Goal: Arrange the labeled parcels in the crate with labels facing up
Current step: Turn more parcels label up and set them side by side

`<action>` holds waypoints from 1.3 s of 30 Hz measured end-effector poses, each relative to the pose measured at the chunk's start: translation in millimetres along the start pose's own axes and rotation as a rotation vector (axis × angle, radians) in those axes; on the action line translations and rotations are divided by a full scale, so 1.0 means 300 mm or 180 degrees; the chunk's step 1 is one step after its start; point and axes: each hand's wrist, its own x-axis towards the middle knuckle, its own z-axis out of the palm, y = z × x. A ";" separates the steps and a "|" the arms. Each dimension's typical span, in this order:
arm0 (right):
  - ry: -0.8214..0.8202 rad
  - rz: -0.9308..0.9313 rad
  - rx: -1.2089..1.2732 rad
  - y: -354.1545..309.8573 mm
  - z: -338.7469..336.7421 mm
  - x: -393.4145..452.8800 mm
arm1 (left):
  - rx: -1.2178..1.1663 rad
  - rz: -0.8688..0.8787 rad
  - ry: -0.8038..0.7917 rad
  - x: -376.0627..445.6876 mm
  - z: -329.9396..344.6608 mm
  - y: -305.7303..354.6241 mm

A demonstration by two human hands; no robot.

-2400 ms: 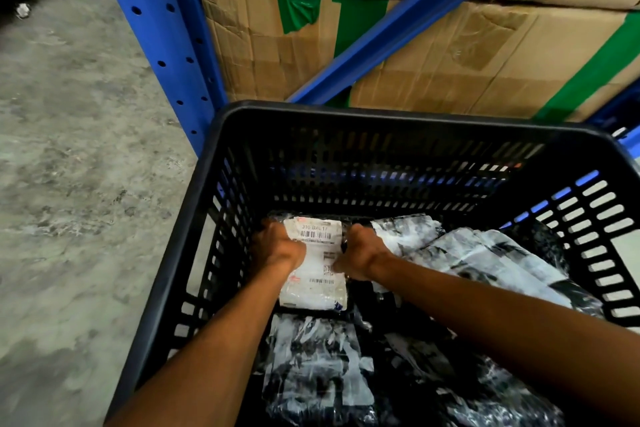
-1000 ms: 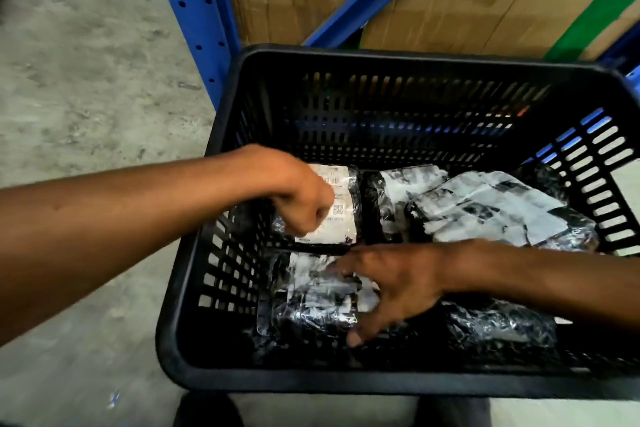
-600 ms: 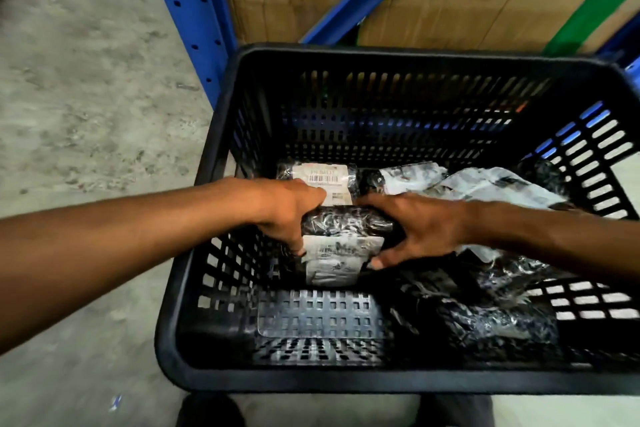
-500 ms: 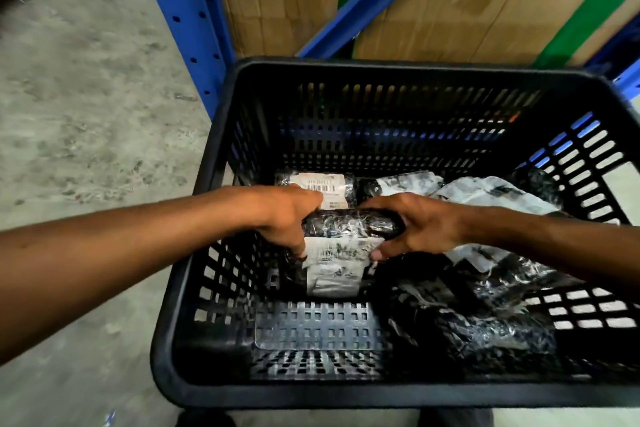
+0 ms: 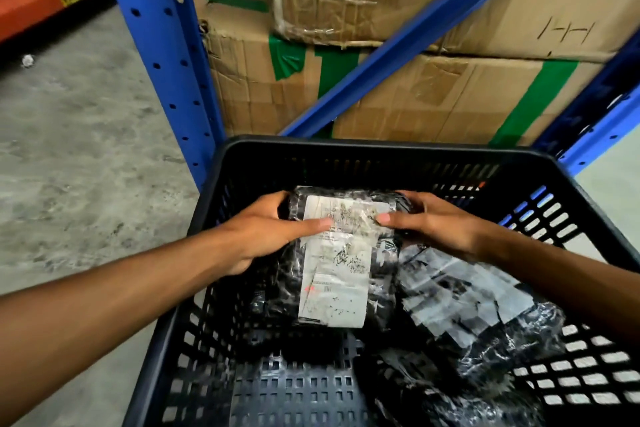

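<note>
A black slatted crate stands on the floor in front of me. Both hands hold one black plastic-wrapped parcel over the crate's left half, its long white label facing up. My left hand grips the parcel's far left corner, thumb lying on the label. My right hand grips the far right corner, thumb on the label too. Another black parcel with a white label lies at the right. A third dark parcel sits in the near right corner.
A blue rack upright and a blue diagonal brace rise right behind the crate. Taped cardboard boxes are stacked behind them. Grey concrete floor spreads to the left. The crate's near left bottom is bare.
Both hands have lifted the near-left parcel and turned it so its white label faces up, nearer the back wall. My view has tilted upward.
</note>
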 end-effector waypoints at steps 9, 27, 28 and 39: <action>-0.0053 0.0265 0.0516 0.094 0.135 0.017 | -0.0252 -0.0498 0.0641 0.034 0.027 -0.016; 0.0039 0.0974 -0.0730 0.082 0.310 0.222 | 0.0930 -0.1298 0.0760 0.211 0.075 -0.101; 0.0038 0.0898 -0.0758 0.088 0.308 0.226 | 0.0974 -0.1279 0.0770 0.214 0.077 -0.107; -0.0051 0.0561 -0.1143 0.105 0.310 0.228 | 0.1503 -0.1274 0.0548 0.224 0.077 -0.116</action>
